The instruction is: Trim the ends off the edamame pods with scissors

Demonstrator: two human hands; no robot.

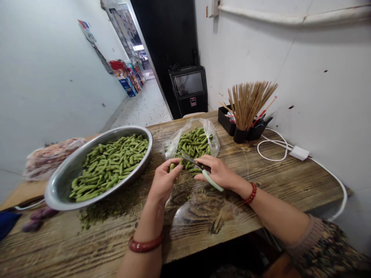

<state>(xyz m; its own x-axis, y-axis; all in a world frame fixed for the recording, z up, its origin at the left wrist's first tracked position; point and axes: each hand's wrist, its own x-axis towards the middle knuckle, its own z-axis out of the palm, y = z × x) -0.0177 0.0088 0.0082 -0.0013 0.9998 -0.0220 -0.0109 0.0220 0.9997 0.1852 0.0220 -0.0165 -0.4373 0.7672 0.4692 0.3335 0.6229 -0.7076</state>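
Observation:
Between the thumb and fingers of my left hand [165, 177] is a green soybean pod [172, 166]. My right hand [216, 170] grips a pair of scissors [208, 178] with pale green handles, its blades pointing left toward the pod. Just beyond both hands lies a clear plastic bag [213, 143], its mouth spread and full of green soybean pods [194, 141]. To the left, a large metal basin [53, 195] holds a heap of similar pods [113, 166].
Trimmed bits [98, 216] litter the wooden table [72, 251] below the basin. A black holder [241, 135] with wooden skewers [249, 102] stands at the back right, near a white cable and adapter [299, 153]. A bag of reddish contents [52, 156] sits behind the basin.

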